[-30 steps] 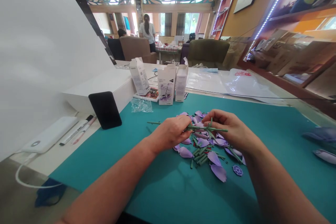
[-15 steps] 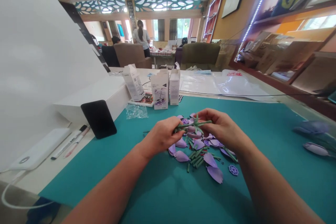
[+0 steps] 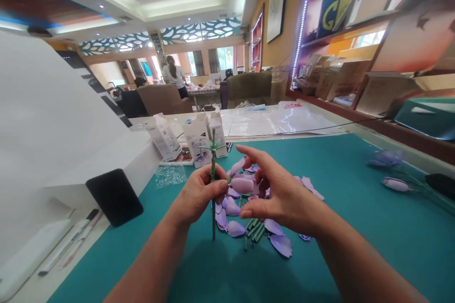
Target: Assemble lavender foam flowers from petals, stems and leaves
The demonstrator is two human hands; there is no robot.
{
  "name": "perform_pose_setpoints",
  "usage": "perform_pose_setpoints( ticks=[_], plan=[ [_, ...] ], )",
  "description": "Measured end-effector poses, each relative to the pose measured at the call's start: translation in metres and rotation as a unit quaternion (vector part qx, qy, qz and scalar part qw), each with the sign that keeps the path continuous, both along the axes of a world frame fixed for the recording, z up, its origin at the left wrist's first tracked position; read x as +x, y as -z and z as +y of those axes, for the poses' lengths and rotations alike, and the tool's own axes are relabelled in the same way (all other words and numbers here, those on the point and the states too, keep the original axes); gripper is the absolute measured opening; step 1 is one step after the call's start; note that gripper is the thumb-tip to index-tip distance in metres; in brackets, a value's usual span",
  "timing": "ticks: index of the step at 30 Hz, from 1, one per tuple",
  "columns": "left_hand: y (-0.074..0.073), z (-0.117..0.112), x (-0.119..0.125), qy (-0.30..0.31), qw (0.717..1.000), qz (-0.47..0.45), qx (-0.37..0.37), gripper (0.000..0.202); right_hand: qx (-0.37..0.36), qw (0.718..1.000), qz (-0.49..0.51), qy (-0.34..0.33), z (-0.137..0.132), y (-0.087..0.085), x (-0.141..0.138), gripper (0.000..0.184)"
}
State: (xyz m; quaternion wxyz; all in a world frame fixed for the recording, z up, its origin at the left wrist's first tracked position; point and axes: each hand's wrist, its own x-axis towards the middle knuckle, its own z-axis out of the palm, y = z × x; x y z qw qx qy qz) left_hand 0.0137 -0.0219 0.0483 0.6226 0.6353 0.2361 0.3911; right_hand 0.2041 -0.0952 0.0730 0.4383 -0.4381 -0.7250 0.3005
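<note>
My left hand [image 3: 197,194] pinches a green flower stem [image 3: 213,220] and holds it upright, with a star of small green leaves [image 3: 212,146] near its top. Beside the stem a pale purple bud [image 3: 242,185] points to the right; whether it is joined to the stem is hard to tell. My right hand [image 3: 284,194] is just right of the bud, thumb and index finger spread wide apart, other fingers curled. Beneath both hands lie loose purple petals [image 3: 236,228] and short green stem pieces [image 3: 256,230], partly hidden by my right hand.
A green mat [image 3: 135,255] covers the table. Opened white boxes [image 3: 197,137] and crumpled clear plastic [image 3: 170,176] stand behind. A black tablet-like panel [image 3: 114,196] and pens [image 3: 67,241] are at left. Purple flowers [image 3: 396,183] lie at right. A person [image 3: 173,74] stands in the background.
The stem has turned from lying sideways between both hands to upright in my left hand. My right hand has let go of it and opened. The camera view has tilted up and shifted right.
</note>
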Motion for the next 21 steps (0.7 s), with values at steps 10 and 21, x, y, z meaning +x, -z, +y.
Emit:
perform_pose_setpoints(
  ticks=[10,21],
  plan=[
    [-0.001,-0.005,0.015,0.016,0.998,-0.039,-0.051,0.032,0.033,0.995,-0.001,0.09,-0.009,-0.01,-0.006,0.044],
    [-0.004,-0.01,0.02,0.012,0.995,-0.061,-0.083,0.032,0.056,0.991,0.034,0.115,-0.008,-0.013,-0.009,0.033]
  ],
)
